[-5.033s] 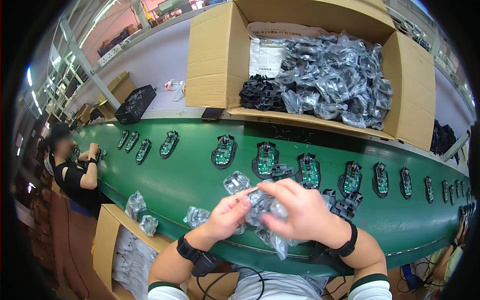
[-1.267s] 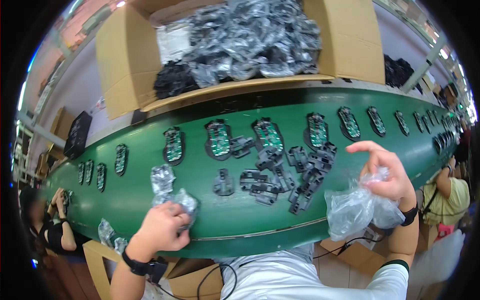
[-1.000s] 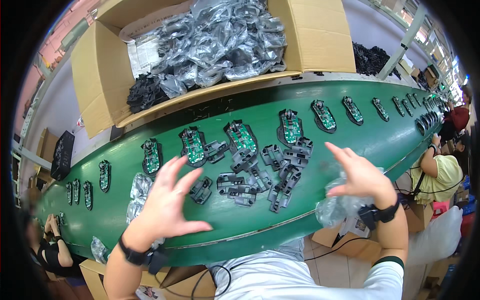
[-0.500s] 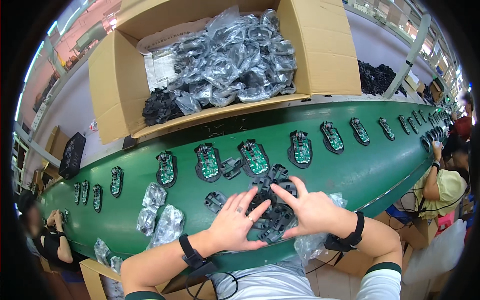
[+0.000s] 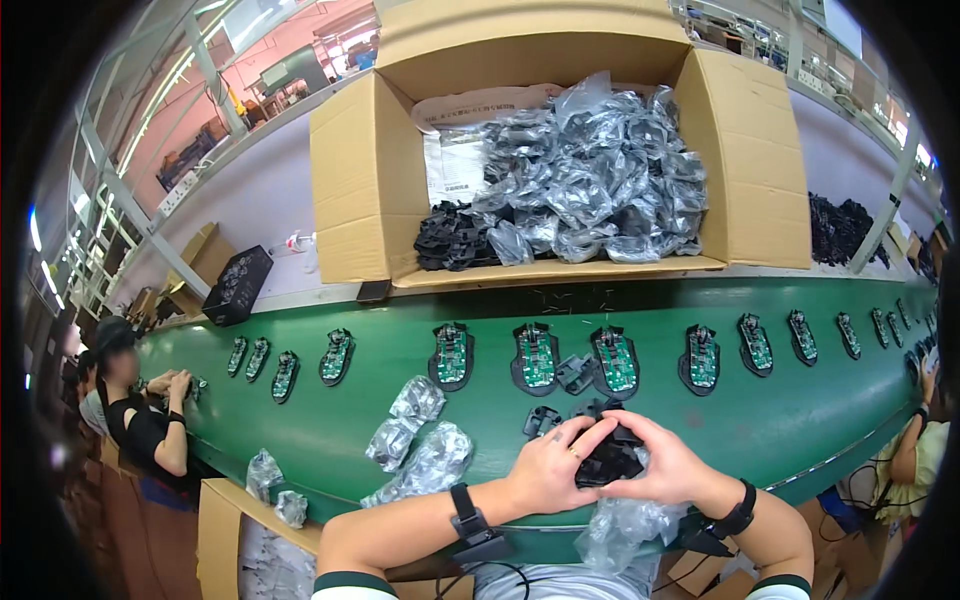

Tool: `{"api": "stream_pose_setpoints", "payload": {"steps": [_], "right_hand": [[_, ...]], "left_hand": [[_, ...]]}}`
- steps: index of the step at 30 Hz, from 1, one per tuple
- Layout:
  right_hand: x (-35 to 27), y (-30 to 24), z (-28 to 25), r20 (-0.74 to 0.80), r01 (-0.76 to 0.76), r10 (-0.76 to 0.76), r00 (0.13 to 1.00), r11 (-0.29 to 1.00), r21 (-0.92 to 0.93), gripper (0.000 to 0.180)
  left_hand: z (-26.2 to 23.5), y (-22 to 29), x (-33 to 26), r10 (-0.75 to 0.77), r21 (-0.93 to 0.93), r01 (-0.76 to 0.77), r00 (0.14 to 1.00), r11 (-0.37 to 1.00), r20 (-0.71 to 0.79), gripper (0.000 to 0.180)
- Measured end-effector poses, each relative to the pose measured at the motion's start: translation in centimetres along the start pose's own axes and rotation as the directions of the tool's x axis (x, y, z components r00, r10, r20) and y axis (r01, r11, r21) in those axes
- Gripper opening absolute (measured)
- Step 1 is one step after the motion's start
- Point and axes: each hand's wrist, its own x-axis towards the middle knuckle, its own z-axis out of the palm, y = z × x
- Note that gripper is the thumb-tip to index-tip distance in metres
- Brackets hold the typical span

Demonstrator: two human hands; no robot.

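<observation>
My left hand (image 5: 552,468) and my right hand (image 5: 672,462) are cupped from both sides around a cluster of black plastic parts (image 5: 612,460) near the belt's front edge. The fingertips nearly meet over the cluster and hide part of it. One loose black part (image 5: 541,421) lies just beyond my left fingers. Another dark part (image 5: 577,374) sits between two mouse-shaped bases with green circuit boards, a left one (image 5: 535,358) and a right one (image 5: 614,360). A crumpled clear plastic bag (image 5: 625,530) hangs at the belt edge beneath my right hand.
More board-fitted bases (image 5: 452,357) line the green belt (image 5: 400,480). Filled clear bags (image 5: 432,462) lie to the left. A large open carton (image 5: 760,170) of bagged black parts stands behind the belt; another carton (image 5: 220,540) is at lower left. A co-worker (image 5: 150,430) works at far left.
My hands have closed in from spread fingers to a cupped hold, gathering the black parts into a tighter cluster. The whole view has shifted, with the scene now lower and farther right.
</observation>
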Motion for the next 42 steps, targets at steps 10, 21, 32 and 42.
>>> {"api": "stream_pose_setpoints", "payload": {"steps": [10,21,32,42], "right_hand": [[2.7,-4.1,-0.6,-0.070,0.317,-0.311,0.948,0.942,0.109,0.088],[34.4,-15.7,-10.3,0.056,0.328,-0.324,0.945,0.937,-0.121,0.125],[13.8,-9.9,-6.6,0.243,0.505,-0.454,0.857,0.831,-0.232,0.032],[3.6,-1.3,1.9,-0.056,-0.135,0.133,0.990,0.719,-0.682,0.081]], "left_hand": [[-5.9,1.4,1.9,0.229,0.182,-0.195,0.955,0.964,-0.186,0.088],[-21.1,-13.5,13.9,-0.047,0.269,0.239,0.822,0.933,-0.567,0.109],[-14.2,-6.5,-1.8,-0.067,0.248,0.110,0.982,0.963,-0.174,0.056],[-4.6,-2.8,4.7,-0.063,0.430,-0.127,0.914,0.894,0.400,0.066]]}}
